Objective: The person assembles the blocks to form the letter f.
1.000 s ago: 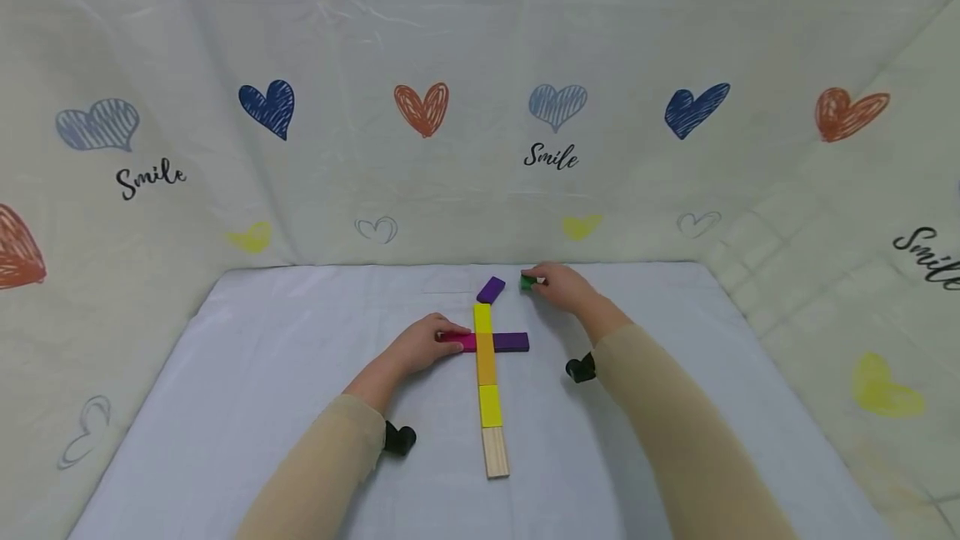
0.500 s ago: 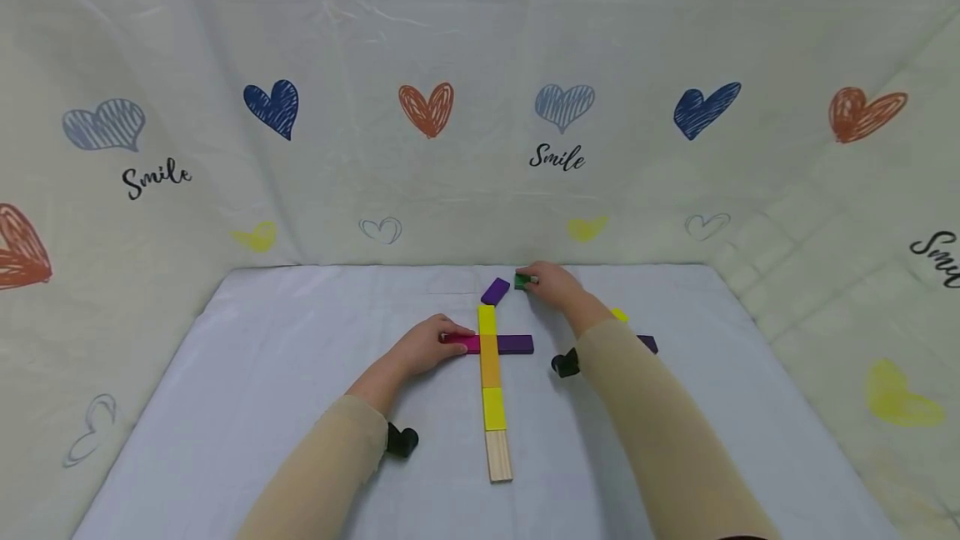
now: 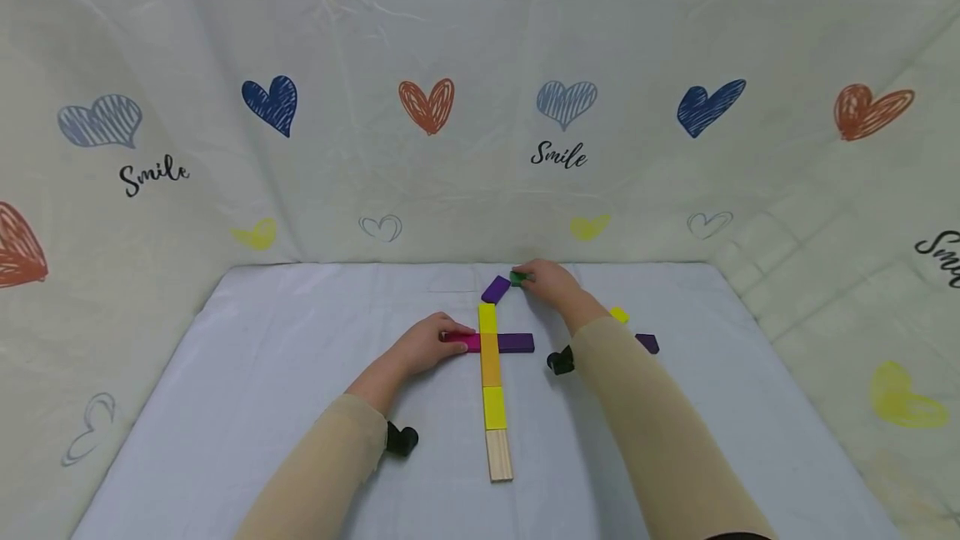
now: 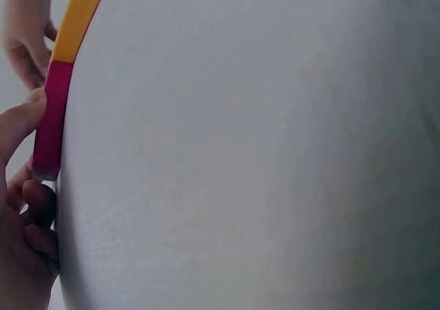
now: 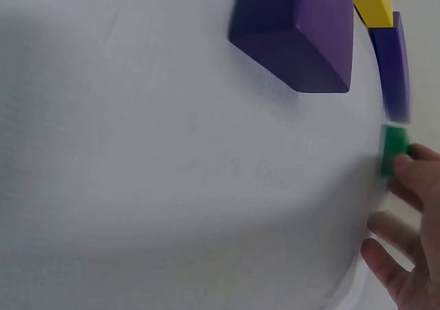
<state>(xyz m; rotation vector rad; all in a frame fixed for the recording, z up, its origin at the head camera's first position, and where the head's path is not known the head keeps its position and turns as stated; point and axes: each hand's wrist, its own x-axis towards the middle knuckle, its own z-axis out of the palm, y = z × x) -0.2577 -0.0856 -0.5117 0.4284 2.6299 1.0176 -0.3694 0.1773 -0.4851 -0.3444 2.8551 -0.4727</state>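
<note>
My left hand holds a magenta block between thumb and fingers; in the left wrist view the same magenta block butts against an orange block. At the far side my right hand pinches a small green block, just right of a slanted purple block. A narrow gap separates green and purple in the right wrist view, where the green block sits at the fingertips. A column runs toward me: yellow block, orange block, yellow block and plain wood block.
A longer purple block extends right from the column, opposite the magenta one. Beyond my right forearm lie a yellow piece and a dark purple piece, partly hidden by the sleeve. A white cloth covers the table, with a printed backdrop behind.
My right hand has moved slightly left with the green block, closer to the slanted purple block. The yellow and dark purple pieces beyond my right sleeve have come into view. My left hand stays put.
</note>
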